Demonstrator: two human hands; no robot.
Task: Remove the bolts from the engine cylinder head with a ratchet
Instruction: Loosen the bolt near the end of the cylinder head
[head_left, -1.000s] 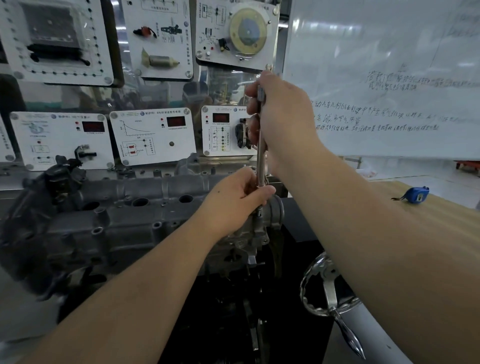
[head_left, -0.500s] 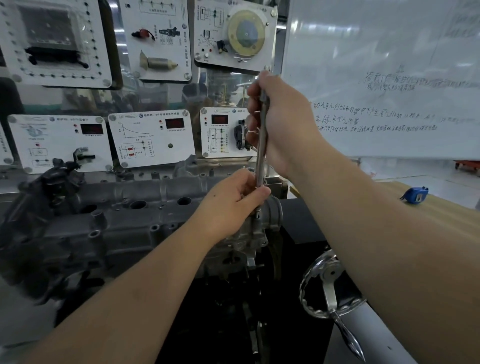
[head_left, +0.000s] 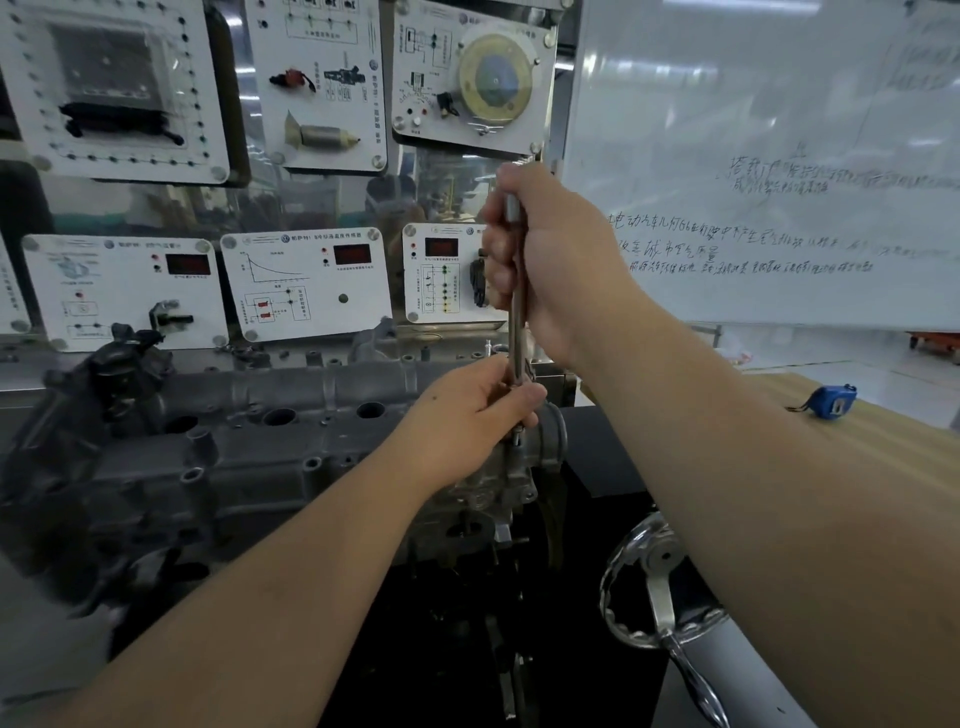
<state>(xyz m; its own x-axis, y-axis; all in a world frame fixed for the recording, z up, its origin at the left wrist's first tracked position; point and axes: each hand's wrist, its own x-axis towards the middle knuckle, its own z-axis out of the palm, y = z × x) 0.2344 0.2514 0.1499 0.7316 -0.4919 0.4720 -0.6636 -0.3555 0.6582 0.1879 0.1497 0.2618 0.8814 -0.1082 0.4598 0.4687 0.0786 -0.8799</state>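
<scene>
My right hand (head_left: 550, 260) grips the upright ratchet (head_left: 516, 317) handle at twelve o'clock; my left hand (head_left: 467, 410) steadies its base on the cylinder head (head_left: 249, 457). I should keep it square while turning.

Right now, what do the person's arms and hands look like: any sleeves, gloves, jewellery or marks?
Both forearms are bare as far as the frame shows: no sleeves in view. The left hand and right hand wear no gloves; no watch, ring or wristband shows. A small dark dot marks the back of the left hand.

sensor panels (head_left: 306, 283) close behind cylinder head (head_left: 249, 457), handwheel (head_left: 657, 582) right
</scene>
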